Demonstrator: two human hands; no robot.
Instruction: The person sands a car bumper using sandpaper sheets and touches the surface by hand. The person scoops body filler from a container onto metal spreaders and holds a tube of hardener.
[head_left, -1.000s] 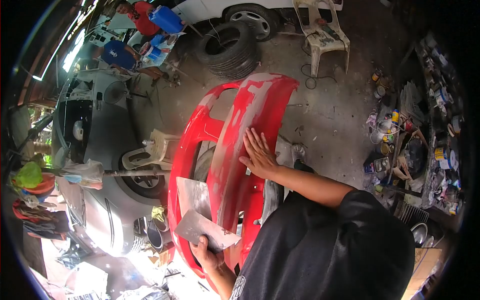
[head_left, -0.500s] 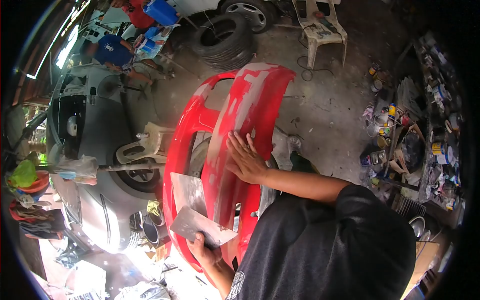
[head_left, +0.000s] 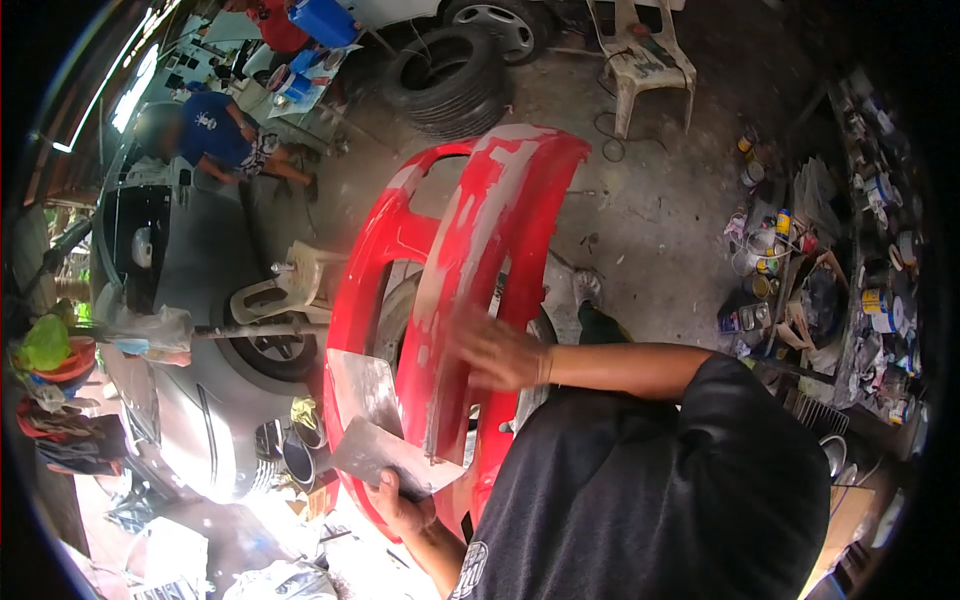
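Observation:
A red car bumper [head_left: 352,290] with grey-beige filler patches [head_left: 478,225] stands in front of me. My right hand [head_left: 500,355] is over its upper face, fingers stretched out and blurred by motion; nothing shows in it. Whether the palm touches the surface I cannot tell. Near the bumper's lower end, my left hand [head_left: 405,510] grips a flat grey metal plate [head_left: 385,457] by its lower edge, thumb on top. Another flat plate [head_left: 364,385], pale and smeared, lies against the bumper just above the held one.
Stacked tyres [head_left: 448,85] and a plastic chair [head_left: 645,70] with a tool on it stand beyond the bumper. A grey car [head_left: 205,240] is on the left, with a person in a blue shirt [head_left: 220,130] beside it. Cluttered shelves [head_left: 880,290] with cans line the right.
My right hand has slid down along the bumper towards me. My left hand and its plate have shifted slightly left and down. The person in blue has turned and moved lower.

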